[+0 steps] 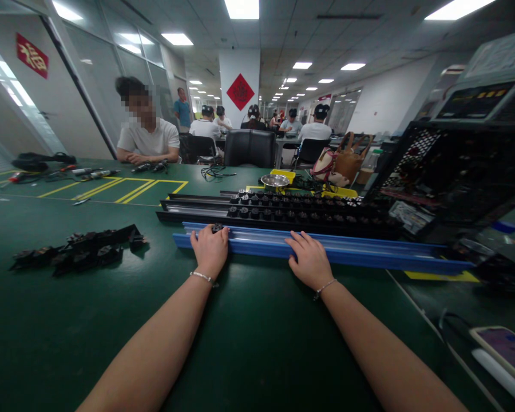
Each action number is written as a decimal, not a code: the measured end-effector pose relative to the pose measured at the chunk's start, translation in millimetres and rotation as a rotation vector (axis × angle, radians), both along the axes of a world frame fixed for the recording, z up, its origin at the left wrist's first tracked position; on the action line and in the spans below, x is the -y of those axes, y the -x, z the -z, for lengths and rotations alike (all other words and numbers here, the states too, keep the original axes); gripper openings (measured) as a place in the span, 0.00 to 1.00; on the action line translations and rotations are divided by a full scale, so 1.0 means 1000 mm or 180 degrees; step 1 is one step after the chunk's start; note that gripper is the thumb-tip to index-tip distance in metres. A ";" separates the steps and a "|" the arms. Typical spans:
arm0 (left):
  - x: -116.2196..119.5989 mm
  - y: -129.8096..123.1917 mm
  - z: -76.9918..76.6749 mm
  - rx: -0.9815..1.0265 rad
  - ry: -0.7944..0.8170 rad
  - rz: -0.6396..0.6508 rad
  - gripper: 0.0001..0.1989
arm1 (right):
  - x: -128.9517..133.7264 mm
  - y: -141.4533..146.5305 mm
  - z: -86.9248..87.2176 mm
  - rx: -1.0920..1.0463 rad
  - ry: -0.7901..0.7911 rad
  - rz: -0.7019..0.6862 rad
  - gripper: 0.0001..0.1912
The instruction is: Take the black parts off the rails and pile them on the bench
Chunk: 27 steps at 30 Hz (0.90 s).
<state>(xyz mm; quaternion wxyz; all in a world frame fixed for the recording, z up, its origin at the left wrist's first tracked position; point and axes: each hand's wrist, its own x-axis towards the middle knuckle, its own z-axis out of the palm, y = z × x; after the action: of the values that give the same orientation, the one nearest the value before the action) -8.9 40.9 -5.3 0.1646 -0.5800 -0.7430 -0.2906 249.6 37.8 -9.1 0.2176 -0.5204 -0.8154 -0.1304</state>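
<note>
A long blue channel rail point(369, 252) lies across the green table in front of me. My left hand point(210, 249) is at its left end, its fingers closed round a small dark round part point(217, 228) set in the channel. Further right, my right hand point(309, 257) rests on the rail's near edge with its fingers spread. Just behind the blue rail are black rails point(189, 216) holding rows of small black round parts point(278, 215). To the left lies a loose group of black parts point(94, 249) on the tabletop.
An opened computer case point(463, 171) stands at the right, near a phone point(506, 346). Behind the rails are a metal bowl point(275, 181) and yellow trays point(341, 193). Screwdriver-like tools point(90, 171) lie at the far left. Across the table sits a person point(148, 137).
</note>
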 end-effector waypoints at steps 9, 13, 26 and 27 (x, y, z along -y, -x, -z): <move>-0.003 0.012 0.000 0.0056 -0.0015 -0.0254 0.24 | -0.001 0.000 0.001 -0.0015 0.0002 0.0011 0.21; -0.004 0.016 0.001 0.0098 -0.0056 -0.0289 0.23 | 0.000 0.000 0.000 -0.0039 0.0027 0.0011 0.19; -0.007 0.025 0.002 0.0431 -0.0103 -0.0436 0.22 | -0.001 0.000 0.001 -0.0102 0.0022 -0.0037 0.18; -0.007 0.026 0.003 0.0461 -0.0104 -0.0457 0.21 | -0.001 0.000 0.001 -0.0101 0.0025 -0.0040 0.18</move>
<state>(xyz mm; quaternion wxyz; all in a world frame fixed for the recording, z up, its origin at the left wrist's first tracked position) -34.5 48.1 -7.8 0.1404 -0.5000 -0.7877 -0.3313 250.0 38.8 -10.5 0.2293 -0.5181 -0.8156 -0.1176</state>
